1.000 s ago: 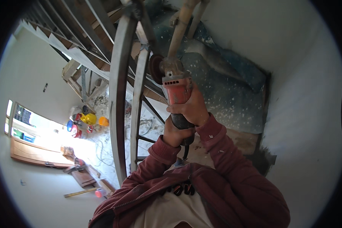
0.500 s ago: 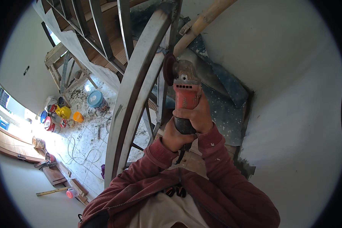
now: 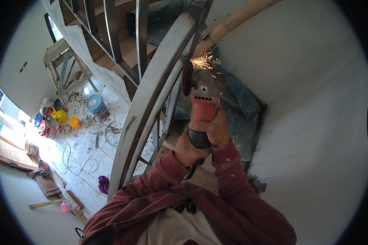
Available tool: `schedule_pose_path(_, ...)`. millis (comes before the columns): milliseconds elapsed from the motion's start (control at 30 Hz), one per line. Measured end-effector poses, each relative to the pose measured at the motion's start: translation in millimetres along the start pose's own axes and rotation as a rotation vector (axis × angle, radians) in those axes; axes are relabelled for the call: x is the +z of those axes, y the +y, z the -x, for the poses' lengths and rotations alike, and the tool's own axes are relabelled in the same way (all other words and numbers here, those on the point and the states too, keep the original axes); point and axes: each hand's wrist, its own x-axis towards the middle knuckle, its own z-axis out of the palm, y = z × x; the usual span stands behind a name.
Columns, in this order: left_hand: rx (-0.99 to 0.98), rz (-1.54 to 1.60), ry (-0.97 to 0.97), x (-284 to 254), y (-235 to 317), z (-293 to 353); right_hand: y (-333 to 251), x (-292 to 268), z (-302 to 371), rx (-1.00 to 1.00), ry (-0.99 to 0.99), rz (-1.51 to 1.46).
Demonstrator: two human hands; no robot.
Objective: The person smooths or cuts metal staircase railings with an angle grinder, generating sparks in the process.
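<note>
Both my hands are wrapped round a red and black angle grinder (image 3: 204, 110). My left hand (image 3: 188, 149) grips the black rear of its body, and my right hand (image 3: 217, 128) closes round the red middle from the right side. The grinder's dark disc (image 3: 187, 78) meets the inner tube of a curved grey metal handrail (image 3: 151, 77). Orange sparks (image 3: 203, 61) spray to the right from the disc's far edge. A cord runs down from the grinder's rear between my sleeves.
Metal balusters (image 3: 112, 30) and wooden steps (image 3: 129, 49) lie beyond the rail. A wooden pole (image 3: 237, 19) leans far right, above a paint-spotted dark sheet (image 3: 241, 100). On the tiled floor below left stand a blue-lidded bucket (image 3: 95, 104), a wooden trestle (image 3: 63, 67) and several small containers.
Sparks now fly from the disc where none showed before. The grinder sits slightly farther right and lower in view, while the whole scene has shifted a little with my head.
</note>
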Motion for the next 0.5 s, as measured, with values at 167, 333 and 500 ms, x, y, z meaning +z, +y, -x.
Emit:
schedule_pose_path(167, 0.036, -0.028, -0.026, -1.4, 0.6, -1.0, -0.2, -2.0, -1.1, 0.016, 0.011, 0.054)
schedule_pose_path(333, -0.039, -0.055, -0.009, -2.8, -1.5, 0.8, -2.8, 2.5, 0.3, -0.004, 0.009, 0.018)
schedule_pose_path(500, -0.043, 0.021, -0.027, -0.5, 4.5, 2.1, -0.1, -2.4, 0.6, -0.009, -0.039, 0.073)
